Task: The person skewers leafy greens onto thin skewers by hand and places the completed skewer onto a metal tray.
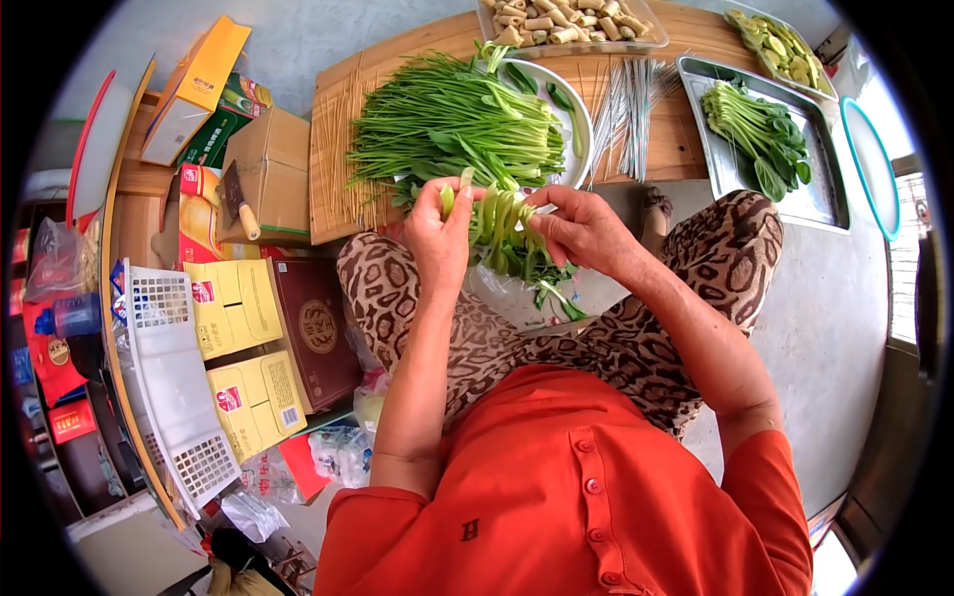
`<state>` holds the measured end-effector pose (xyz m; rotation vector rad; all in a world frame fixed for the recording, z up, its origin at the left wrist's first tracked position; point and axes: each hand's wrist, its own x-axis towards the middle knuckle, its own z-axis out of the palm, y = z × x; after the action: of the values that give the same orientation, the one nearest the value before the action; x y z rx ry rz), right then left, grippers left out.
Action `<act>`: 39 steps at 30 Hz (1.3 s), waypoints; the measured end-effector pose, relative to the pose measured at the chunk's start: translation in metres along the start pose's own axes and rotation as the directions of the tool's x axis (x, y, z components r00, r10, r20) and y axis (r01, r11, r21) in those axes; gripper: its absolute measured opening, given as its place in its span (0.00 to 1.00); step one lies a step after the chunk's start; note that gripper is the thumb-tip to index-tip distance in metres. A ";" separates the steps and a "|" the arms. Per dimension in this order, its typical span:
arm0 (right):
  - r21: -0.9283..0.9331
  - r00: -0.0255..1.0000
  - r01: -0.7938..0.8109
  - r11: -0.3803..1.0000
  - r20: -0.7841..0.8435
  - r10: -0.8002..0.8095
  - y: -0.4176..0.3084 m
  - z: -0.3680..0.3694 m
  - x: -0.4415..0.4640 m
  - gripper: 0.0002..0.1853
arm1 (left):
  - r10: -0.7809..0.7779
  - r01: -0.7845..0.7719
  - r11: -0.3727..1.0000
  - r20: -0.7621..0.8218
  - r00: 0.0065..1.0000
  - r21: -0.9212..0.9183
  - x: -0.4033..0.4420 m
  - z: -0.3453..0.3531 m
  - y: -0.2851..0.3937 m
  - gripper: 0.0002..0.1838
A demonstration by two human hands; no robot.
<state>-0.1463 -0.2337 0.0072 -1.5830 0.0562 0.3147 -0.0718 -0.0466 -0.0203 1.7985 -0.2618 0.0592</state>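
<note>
My left hand [437, 233] is closed, with a pale green stalk [448, 202] between thumb and fingers. Opposite it, my right hand [586, 230] pinches the edge of a bunch of leafy greens [505, 221]. Their pale stalks sit side by side in a row between my hands, and the dark leaves hang down above my lap. Whether a skewer runs through them, I cannot tell. Just beyond my hands, a big heap of long thin green stems [452, 119] lies on a white plate [583, 139]. Loose leaves [561, 298] rest below, between my knees.
Thin metal skewers [636, 114] and bamboo sticks [343, 149] lie on the wooden table [686, 144]. A metal tray [830, 194] holds bunched greens [755, 134]. Behind stands a tub of rolled pieces [571, 22]. Cardboard boxes [273, 164] and a white basket [164, 348] are at left.
</note>
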 end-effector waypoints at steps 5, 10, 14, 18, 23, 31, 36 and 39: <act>-0.007 1.000 -0.006 1.000 -0.009 0.006 -0.001 0.000 0.000 0.10 | 0.021 -0.023 0.995 0.017 1.000 0.101 -0.004 0.000 0.013 0.04; 0.004 0.999 -0.020 1.000 -0.050 0.020 -0.003 -0.001 -0.001 0.10 | 0.129 -0.140 0.968 0.063 0.990 0.210 -0.006 0.001 0.005 0.07; 0.047 0.998 -0.013 0.999 -0.062 0.016 -0.003 -0.003 0.000 0.10 | 0.097 -0.112 0.991 0.192 0.977 0.073 0.000 -0.011 0.011 0.10; 0.029 0.998 0.001 1.000 -0.062 0.001 -0.006 -0.005 0.000 0.11 | -0.139 0.232 0.921 0.291 0.946 -0.312 0.011 -0.029 0.004 0.12; 0.035 0.998 -0.037 0.999 -0.054 0.038 -0.010 -0.003 -0.002 0.11 | -0.134 0.226 0.913 0.274 0.953 -0.340 0.012 -0.033 0.002 0.11; 0.057 0.998 -0.031 0.998 -0.045 0.034 -0.009 -0.003 -0.002 0.10 | -0.291 0.413 0.854 0.368 0.883 -0.316 0.019 -0.040 -0.007 0.29; 0.053 0.998 -0.035 0.998 -0.042 0.038 -0.010 -0.004 -0.002 0.11 | -0.291 0.429 0.811 0.362 0.886 -0.398 0.022 -0.041 -0.006 0.36; 0.031 0.998 -0.036 0.999 -0.044 0.037 -0.009 -0.004 -0.003 0.11 | -0.288 0.453 0.759 0.382 0.878 -0.469 0.020 -0.043 -0.003 0.35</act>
<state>-0.1461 -0.2373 0.0171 -1.5606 0.1233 0.3058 -0.0474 -0.0071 -0.0091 1.2423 -0.0982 -0.5280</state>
